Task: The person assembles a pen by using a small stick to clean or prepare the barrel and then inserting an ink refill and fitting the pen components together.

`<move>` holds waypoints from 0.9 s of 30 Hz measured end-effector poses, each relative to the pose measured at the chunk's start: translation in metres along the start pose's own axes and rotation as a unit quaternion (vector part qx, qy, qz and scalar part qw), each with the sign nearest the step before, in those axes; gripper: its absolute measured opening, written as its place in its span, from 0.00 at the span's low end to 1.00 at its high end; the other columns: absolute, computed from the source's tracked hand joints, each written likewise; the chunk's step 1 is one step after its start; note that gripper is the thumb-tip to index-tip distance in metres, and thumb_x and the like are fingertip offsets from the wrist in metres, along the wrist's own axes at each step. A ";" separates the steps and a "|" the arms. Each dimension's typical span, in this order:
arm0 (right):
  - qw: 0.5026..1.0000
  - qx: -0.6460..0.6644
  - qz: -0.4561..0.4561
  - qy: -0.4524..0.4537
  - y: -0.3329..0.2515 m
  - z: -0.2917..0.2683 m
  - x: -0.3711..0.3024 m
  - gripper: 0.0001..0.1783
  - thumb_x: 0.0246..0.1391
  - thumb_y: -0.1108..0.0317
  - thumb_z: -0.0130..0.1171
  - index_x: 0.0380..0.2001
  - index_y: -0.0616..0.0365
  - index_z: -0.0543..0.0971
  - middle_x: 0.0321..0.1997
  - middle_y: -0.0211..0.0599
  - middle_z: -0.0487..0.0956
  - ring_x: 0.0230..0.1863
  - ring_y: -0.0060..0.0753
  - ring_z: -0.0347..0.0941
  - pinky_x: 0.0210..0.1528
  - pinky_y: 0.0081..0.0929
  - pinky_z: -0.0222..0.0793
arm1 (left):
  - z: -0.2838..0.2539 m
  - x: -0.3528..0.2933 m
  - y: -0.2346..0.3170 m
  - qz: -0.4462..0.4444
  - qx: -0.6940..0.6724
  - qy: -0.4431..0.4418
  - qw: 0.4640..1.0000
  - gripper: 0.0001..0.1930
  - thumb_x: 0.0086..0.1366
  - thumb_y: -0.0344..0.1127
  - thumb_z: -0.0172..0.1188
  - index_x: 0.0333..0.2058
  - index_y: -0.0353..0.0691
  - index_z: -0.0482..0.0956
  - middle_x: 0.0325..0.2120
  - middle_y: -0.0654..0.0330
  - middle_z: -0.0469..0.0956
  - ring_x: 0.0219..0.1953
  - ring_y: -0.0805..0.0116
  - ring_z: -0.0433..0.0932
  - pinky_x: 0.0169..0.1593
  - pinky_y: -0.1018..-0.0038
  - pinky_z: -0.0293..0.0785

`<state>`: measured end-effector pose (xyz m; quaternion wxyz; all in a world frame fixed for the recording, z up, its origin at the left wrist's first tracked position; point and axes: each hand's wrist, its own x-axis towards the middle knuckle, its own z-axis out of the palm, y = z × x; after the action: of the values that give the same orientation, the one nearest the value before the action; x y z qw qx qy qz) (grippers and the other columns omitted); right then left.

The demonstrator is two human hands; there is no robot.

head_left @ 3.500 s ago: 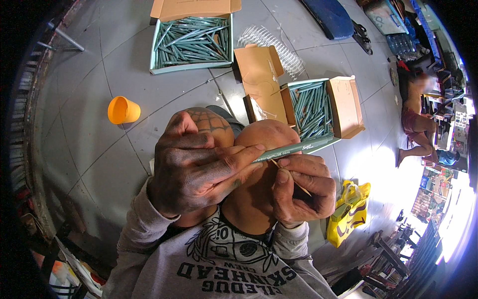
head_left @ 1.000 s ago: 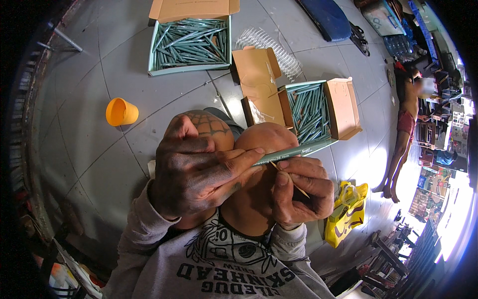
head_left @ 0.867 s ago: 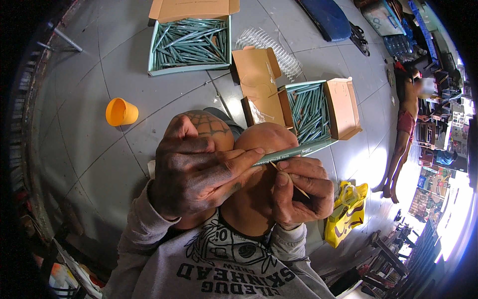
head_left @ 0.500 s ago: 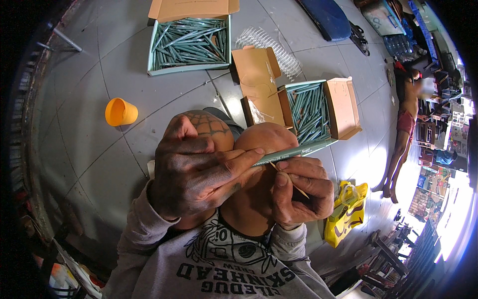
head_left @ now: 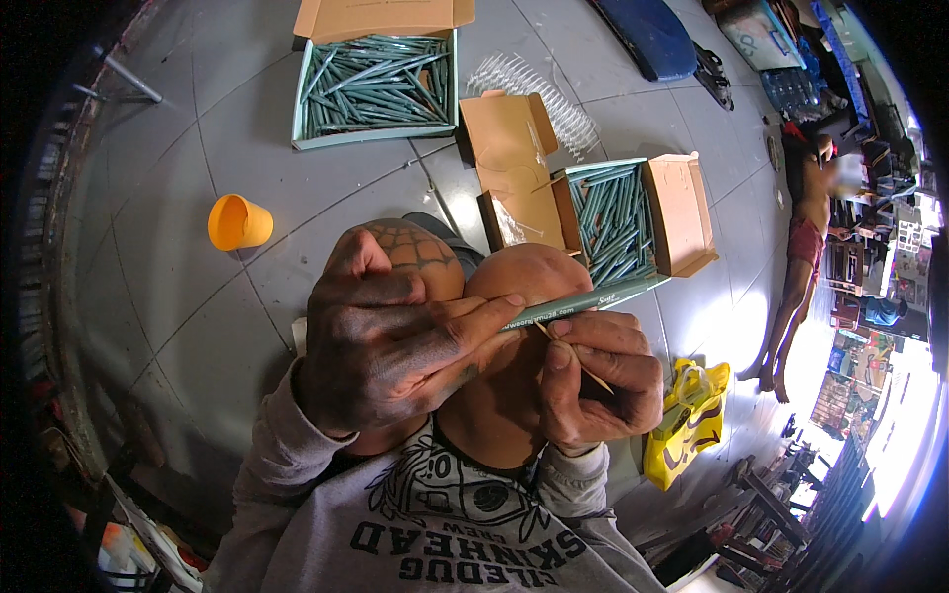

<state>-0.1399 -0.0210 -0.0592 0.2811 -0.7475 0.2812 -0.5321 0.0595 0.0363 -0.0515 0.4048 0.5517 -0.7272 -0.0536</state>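
Green plastic shows between the 2 hands: a pen (head_left: 583, 303), lying aslant above the knees (head_left: 529, 265), its right end higher. Left hand (head_left: 390, 341) grips its left part, 1 finger laid along the barrel. Right hand (head_left: 608, 405) pinches a thin wooden pick (head_left: 599, 381) between thumb and finger, tip up at the pen's lower edge, just under the pale print. Whether tip and barrel touch is too small to tell.

Good work here, I judge, asks for a firm left grip so the pen cannot roll, and a pinch close to the pick's tip, since thin wood may snap under load. Any stroke should be short, light and low-angled to spare the surface. Right fingertips braced on the barrel would steady the point.

Beyond the right hand, a yellow bag (head_left: 682, 445) sits on the floor; its contents I cannot make out. Past the knees, the nearer box (head_left: 682, 217) stands open, full of green pens (head_left: 615, 222), its brown flap folded out rightward. Off to the left is an orange cup (head_left: 261, 224), its bottom unseen. Brown card (head_left: 509, 143) lies between the 2 boxes, with clear plastic (head_left: 539, 99) just past it. The farther box (head_left: 376, 137), lid back, holds a jumble of similar pens. Farthest right, a co-worker (head_left: 809, 242) appears.
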 end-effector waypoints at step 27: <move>0.975 -0.064 -0.015 -0.211 -0.022 -0.028 0.006 0.18 0.51 0.75 0.70 0.41 0.59 0.71 0.51 0.54 0.82 0.41 0.45 0.80 0.42 0.34 0.79 | 0.005 -0.001 -0.007 0.022 0.005 0.021 1.000 0.14 0.55 0.41 0.68 0.42 0.54 0.88 0.33 0.81 0.86 0.20 0.82 0.66 0.36 0.74 0.60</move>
<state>-0.1623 -0.0138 -0.0320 0.2778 -0.8632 0.2380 -0.3478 0.0621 0.0329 -0.0594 0.4185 0.5387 -0.7306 -0.0293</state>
